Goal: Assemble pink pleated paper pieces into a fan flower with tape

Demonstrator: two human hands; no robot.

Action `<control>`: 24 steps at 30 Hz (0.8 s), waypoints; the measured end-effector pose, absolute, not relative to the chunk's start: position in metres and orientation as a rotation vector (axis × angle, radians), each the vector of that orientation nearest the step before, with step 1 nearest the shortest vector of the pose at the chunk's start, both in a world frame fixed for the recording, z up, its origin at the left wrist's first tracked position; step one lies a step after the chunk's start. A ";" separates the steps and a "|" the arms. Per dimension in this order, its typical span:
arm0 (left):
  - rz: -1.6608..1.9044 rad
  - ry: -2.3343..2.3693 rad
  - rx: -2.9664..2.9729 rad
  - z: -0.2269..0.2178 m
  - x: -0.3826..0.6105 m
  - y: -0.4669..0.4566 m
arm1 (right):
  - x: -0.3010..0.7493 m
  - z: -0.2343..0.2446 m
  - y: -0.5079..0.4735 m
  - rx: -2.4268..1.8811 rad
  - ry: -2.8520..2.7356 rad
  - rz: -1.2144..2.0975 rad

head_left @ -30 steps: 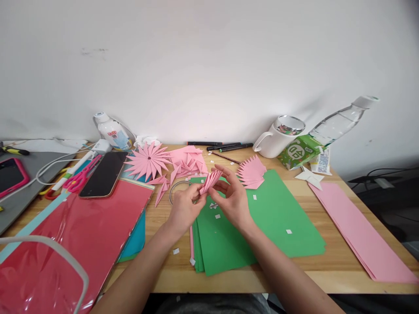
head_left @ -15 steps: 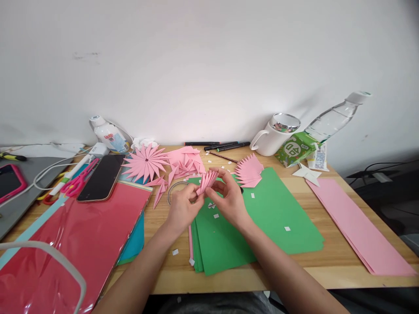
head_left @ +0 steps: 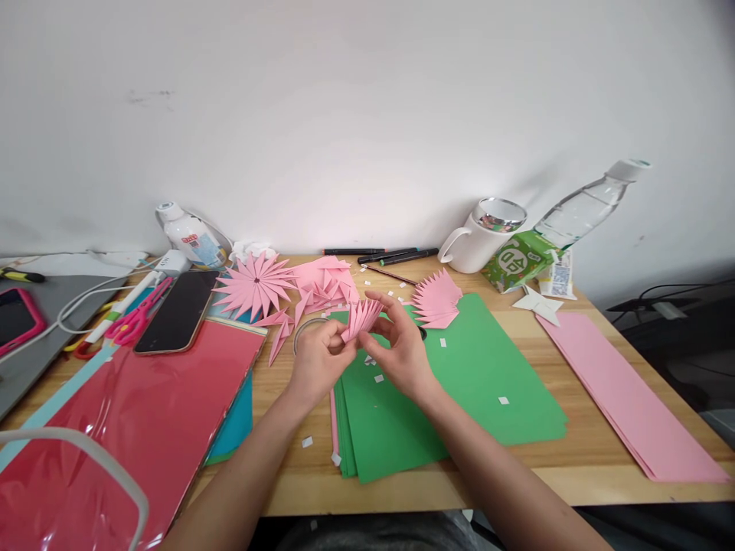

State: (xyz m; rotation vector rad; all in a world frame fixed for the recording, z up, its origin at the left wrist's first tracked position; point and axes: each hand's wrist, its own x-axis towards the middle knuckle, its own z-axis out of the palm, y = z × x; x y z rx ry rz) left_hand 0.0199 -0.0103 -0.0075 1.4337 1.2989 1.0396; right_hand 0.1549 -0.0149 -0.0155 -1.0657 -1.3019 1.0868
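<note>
Between my two hands is a fan of folded pink paper pieces (head_left: 361,316), its points facing up and away from me. My left hand (head_left: 319,358) pinches its left end with thumb and fingers. My right hand (head_left: 402,344) grips the right end, fingers curled around it. Both are held above the left part of a stack of green paper (head_left: 453,398). Behind my right hand lies another pink folded fan (head_left: 437,298). A full pink paper star (head_left: 256,283) and a pile of loose folded pink pieces (head_left: 326,282) lie behind my left hand.
Small white paper bits (head_left: 379,379) dot the green stack. To the left are a phone (head_left: 181,312), pink scissors (head_left: 138,314) and red sheets (head_left: 143,413). Behind stand a white mug (head_left: 474,241) and a tilted water bottle (head_left: 591,203). Pink strips (head_left: 625,390) lie right.
The folded fan has turned slightly in my hands and looks more spread, its points more upright. My left hand has shifted slightly left.
</note>
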 end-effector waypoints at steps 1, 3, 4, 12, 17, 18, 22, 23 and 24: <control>1.015 1.305 1.465 -0.006 0.020 -0.011 | 0.154 -0.016 -0.015 -1.075 -1.287 1.084; 0.989 1.322 1.548 -0.002 0.022 -0.012 | 0.152 -0.017 -0.015 -1.104 -1.247 1.076; 0.998 1.326 1.581 -0.001 0.022 -0.012 | 0.152 -0.018 -0.015 -1.118 -1.229 1.072; 0.958 1.179 1.425 0.001 0.016 -0.009 | 0.162 -0.010 -0.010 -0.911 -1.052 1.410; 0.941 1.168 1.464 0.007 0.015 -0.008 | 0.165 -0.010 -0.006 -0.982 -0.914 1.487; 0.944 1.176 1.472 0.007 0.016 -0.008 | 0.164 -0.012 -0.006 -0.994 -0.900 1.488; 0.894 1.122 1.391 0.006 0.017 -0.008 | 0.163 -0.015 -0.006 -1.013 -0.894 1.479; 0.881 1.095 1.349 0.005 0.017 -0.008 | 0.163 -0.016 -0.006 -1.011 -0.900 1.479; 0.870 1.065 1.302 0.004 0.017 -0.008 | 0.163 -0.016 -0.006 -1.005 -0.905 1.477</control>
